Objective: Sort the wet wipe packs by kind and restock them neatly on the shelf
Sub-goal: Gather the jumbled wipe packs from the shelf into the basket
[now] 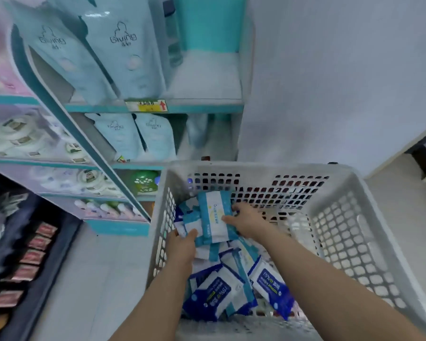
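Note:
Inside a white perforated basket (354, 242) lie several wet wipe packs of two kinds. Light blue-and-white packs (213, 217) sit stacked at the basket's far left corner. Dark blue packs marked 75% (272, 286) lie jumbled nearer me. My left hand (182, 244) grips the near left edge of the light blue stack. My right hand (246, 221) holds the stack's right side, thumb on top. The shelf (202, 104) rises behind the basket, with a bare spot at the right of its upper board.
Pale blue pouches (126, 57) stand on the upper shelf boards, with more on the board below. A slanted divider (84, 143) separates a left bay holding round white tubs (17, 134). A dark rack with red packets (32, 254) sits low left. A white wall is to the right.

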The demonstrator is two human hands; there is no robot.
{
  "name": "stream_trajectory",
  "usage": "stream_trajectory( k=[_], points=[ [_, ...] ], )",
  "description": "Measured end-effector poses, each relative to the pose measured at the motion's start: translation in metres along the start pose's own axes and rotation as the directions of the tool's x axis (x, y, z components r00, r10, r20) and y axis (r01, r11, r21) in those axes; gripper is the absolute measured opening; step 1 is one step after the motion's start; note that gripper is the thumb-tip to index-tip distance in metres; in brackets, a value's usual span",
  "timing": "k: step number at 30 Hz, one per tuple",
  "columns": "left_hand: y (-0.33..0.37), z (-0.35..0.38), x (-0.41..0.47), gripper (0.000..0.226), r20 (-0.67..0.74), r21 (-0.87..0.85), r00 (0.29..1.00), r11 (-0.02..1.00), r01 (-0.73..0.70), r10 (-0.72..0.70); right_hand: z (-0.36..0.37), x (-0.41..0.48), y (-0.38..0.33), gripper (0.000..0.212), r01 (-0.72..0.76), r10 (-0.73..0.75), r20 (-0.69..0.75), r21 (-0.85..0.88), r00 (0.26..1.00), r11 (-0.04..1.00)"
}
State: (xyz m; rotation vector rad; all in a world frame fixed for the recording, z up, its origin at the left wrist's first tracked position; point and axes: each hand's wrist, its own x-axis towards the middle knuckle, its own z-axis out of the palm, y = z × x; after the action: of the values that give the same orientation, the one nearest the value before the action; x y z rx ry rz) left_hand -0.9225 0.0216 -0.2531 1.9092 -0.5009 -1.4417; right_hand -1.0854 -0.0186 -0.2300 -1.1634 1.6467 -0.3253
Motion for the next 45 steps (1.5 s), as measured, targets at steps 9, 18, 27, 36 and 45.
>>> stream_trajectory(
  k=[9,18,27,36,45],
  points=[
    [-0.013,0.011,-0.006,0.025,-0.302,0.119,0.952,0.993,-0.01,0.046,0.017,0.045,0.006,0.033,0.15,-0.159,0.169,0.065,0.973,0.987],
    [-0.024,0.009,0.0,0.054,-0.314,0.183,0.949,0.98,0.078,-0.017,0.027,0.069,-0.002,0.034,0.188,-0.191,0.093,0.034,0.977,0.982],
    [0.001,0.001,-0.039,0.043,-0.258,0.638,0.944,0.77,0.007,0.205,0.003,0.033,-0.025,0.017,0.393,-0.34,0.23,-0.254,0.912,0.884],
    [0.067,-0.083,-0.125,0.029,-0.247,0.822,0.662,0.514,-0.243,0.708,0.02,-0.05,-0.13,0.037,0.74,-0.69,0.291,-0.399,0.663,0.542],
    [0.063,-0.286,-0.164,0.026,-0.431,0.86,0.459,0.508,-0.053,0.777,0.175,-0.164,-0.253,0.043,0.913,-0.846,0.424,-0.374,0.324,0.162]
  ],
)
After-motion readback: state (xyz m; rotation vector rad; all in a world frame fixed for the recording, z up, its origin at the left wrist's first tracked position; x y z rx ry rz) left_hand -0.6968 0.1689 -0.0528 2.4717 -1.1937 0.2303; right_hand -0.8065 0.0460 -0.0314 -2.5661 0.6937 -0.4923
